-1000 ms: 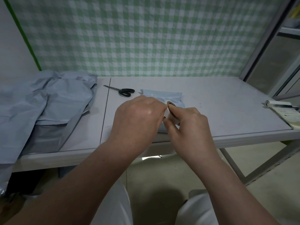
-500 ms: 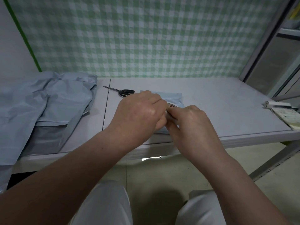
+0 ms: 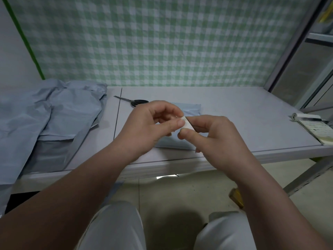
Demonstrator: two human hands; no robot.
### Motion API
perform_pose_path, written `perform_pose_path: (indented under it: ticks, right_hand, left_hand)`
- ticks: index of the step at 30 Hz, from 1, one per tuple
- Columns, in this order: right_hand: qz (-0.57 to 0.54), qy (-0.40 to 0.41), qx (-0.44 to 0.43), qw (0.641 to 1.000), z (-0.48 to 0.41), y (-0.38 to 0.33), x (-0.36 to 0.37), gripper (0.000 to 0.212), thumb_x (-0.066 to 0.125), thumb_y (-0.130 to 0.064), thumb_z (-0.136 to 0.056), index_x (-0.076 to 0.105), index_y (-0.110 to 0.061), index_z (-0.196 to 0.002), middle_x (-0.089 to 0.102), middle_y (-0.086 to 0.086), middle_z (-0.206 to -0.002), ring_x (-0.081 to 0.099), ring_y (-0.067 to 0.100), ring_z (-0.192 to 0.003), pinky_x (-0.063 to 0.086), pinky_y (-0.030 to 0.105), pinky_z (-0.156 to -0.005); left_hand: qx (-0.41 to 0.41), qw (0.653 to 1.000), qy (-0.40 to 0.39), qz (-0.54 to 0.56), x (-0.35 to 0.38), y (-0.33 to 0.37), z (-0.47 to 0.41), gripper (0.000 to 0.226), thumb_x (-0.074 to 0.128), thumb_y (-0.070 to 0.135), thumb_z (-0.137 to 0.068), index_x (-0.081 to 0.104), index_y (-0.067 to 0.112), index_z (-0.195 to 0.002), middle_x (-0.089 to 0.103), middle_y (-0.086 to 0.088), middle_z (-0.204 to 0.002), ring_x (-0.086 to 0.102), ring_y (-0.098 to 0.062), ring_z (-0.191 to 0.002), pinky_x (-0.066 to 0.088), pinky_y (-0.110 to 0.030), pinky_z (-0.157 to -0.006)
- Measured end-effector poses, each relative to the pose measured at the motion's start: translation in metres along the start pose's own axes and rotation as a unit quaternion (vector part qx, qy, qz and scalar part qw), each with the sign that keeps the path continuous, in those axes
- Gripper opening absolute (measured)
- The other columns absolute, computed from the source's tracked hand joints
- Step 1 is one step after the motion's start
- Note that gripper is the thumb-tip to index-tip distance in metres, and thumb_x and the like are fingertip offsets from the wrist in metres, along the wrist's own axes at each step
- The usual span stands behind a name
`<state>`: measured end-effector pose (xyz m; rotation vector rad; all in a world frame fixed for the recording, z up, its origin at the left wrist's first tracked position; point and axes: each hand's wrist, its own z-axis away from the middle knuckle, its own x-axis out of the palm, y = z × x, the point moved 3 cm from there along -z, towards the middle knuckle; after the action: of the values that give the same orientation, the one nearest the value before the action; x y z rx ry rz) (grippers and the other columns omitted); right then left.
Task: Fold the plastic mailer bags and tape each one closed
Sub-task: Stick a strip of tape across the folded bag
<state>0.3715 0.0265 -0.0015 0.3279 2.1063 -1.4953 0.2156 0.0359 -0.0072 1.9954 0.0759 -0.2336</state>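
two grips meet over the surface [image 3: 243, 114] — the left grip [image 3: 149, 127] and the right grip [image 3: 216, 139] each pinch the white tape [image 3: 187, 123], just above the folded mailer bag [image 3: 191, 110] lying flat; scissors [image 3: 135, 101] rest behind it, and unfolded mailers [image 3: 54, 112] are piled at the left.

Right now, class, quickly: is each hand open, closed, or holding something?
Left hand: pinches the white tape between thumb and forefinger.
Right hand: pinches the same tape from the other side.
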Motion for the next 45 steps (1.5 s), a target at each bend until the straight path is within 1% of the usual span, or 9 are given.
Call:
perform_pose_path:
  ticks: [7, 13, 17, 22, 26, 30, 37, 40, 45]
  right_hand:
    - [-0.055, 0.019, 0.000, 0.998, 0.001, -0.002, 0.001, 0.014, 0.065, -0.023, -0.085, 0.074, -0.027, -0.095, 0.072, -0.015, -0.083, 0.064, -0.003, -0.085, 0.049, 0.016, -0.056]
    - [-0.060, 0.062, 0.008, 0.996, 0.000, 0.003, 0.000, 0.019, 0.070, -0.029, -0.081, 0.073, -0.029, -0.099, 0.072, -0.016, -0.091, 0.063, -0.006, -0.087, 0.044, 0.013, -0.065]
    - [-0.062, 0.048, -0.003, 0.997, 0.000, 0.006, 0.001, 0.019, 0.064, -0.030, -0.086, 0.071, -0.032, -0.103, 0.071, -0.009, -0.094, 0.063, 0.011, -0.093, 0.048, 0.027, -0.072]
    - [0.007, 0.063, -0.027, 0.998, -0.006, 0.007, 0.001, 0.016, 0.065, -0.025, -0.086, 0.074, -0.022, -0.099, 0.069, -0.013, -0.085, 0.052, -0.006, -0.092, 0.038, 0.009, -0.068]
    - [0.002, 0.068, 0.002, 0.998, -0.017, 0.011, -0.001, 0.011, 0.065, -0.025, -0.086, 0.074, -0.018, -0.088, 0.072, -0.010, -0.081, 0.061, -0.006, -0.081, 0.043, 0.009, -0.064]
    - [-0.010, 0.063, 0.028, 0.998, -0.027, 0.017, -0.005, 0.016, 0.067, -0.037, -0.083, 0.072, -0.025, -0.075, 0.071, -0.012, -0.074, 0.063, 0.003, -0.080, 0.047, 0.022, -0.071]
    - [-0.166, 0.030, 0.044, 0.985, -0.050, 0.020, 0.002, 0.034, 0.056, -0.036, -0.092, 0.061, -0.010, -0.070, 0.059, -0.008, -0.067, 0.049, 0.002, -0.065, 0.037, 0.016, -0.067]
    - [-0.214, 0.002, 0.062, 0.975, -0.062, 0.023, 0.007, 0.040, 0.051, -0.036, -0.095, 0.062, -0.002, -0.077, 0.060, -0.003, -0.071, 0.051, 0.010, -0.077, 0.038, 0.025, -0.087]
    - [-0.139, 0.024, 0.075, 0.987, -0.082, 0.028, 0.006, 0.039, 0.057, -0.035, -0.091, 0.050, -0.009, -0.063, 0.046, 0.001, -0.062, 0.040, 0.011, -0.065, 0.031, 0.023, -0.065]
  left_hand:
    - [0.000, 0.997, 0.048, 0.057, 0.007, 0.003, 0.003, 0.012, 0.072, 0.006, -0.077, 0.074, 0.018, -0.081, 0.070, 0.002, -0.077, 0.062, -0.016, -0.074, 0.051, -0.023, -0.062]
    - [0.028, 0.993, 0.115, 0.005, 0.011, 0.003, 0.008, 0.007, 0.070, 0.015, -0.078, 0.071, 0.022, -0.076, 0.067, 0.006, -0.079, 0.061, -0.011, -0.079, 0.052, -0.032, -0.068]
    - [-0.006, 0.987, 0.158, 0.012, 0.009, 0.002, 0.007, 0.010, 0.066, 0.008, -0.085, 0.069, 0.017, -0.080, 0.067, 0.011, -0.078, 0.060, -0.002, -0.080, 0.053, -0.027, -0.070]
    - [-0.002, 0.984, 0.168, -0.065, 0.009, 0.007, 0.009, 0.014, 0.065, 0.012, -0.086, 0.068, 0.023, -0.077, 0.066, 0.016, -0.080, 0.059, 0.001, -0.081, 0.053, -0.032, -0.079]
    - [-0.005, 0.987, 0.152, -0.057, 0.014, 0.015, 0.014, 0.016, 0.065, 0.010, -0.086, 0.068, 0.022, -0.076, 0.066, 0.014, -0.077, 0.059, 0.001, -0.078, 0.052, -0.027, -0.075]
    - [-0.067, 0.981, 0.177, 0.048, 0.008, 0.009, 0.005, 0.015, 0.062, 0.008, -0.088, 0.066, 0.018, -0.077, 0.065, 0.008, -0.075, 0.059, -0.001, -0.073, 0.050, -0.017, -0.059]
    - [-0.209, 0.947, 0.218, 0.105, -0.021, -0.025, -0.030, 0.017, 0.061, 0.008, -0.089, 0.064, 0.014, -0.073, 0.059, 0.001, -0.067, 0.054, -0.007, -0.061, 0.051, -0.017, -0.053]
    - [-0.244, 0.938, 0.209, 0.130, -0.025, -0.035, -0.040, 0.012, 0.062, 0.007, -0.088, 0.064, 0.009, -0.077, 0.060, -0.002, -0.067, 0.054, -0.008, -0.058, 0.052, -0.017, -0.054]
    - [-0.231, 0.930, 0.250, 0.137, -0.030, -0.047, -0.048, 0.017, 0.060, 0.004, -0.089, 0.063, 0.008, -0.073, 0.059, -0.002, -0.065, 0.052, -0.008, -0.056, 0.052, -0.015, -0.058]
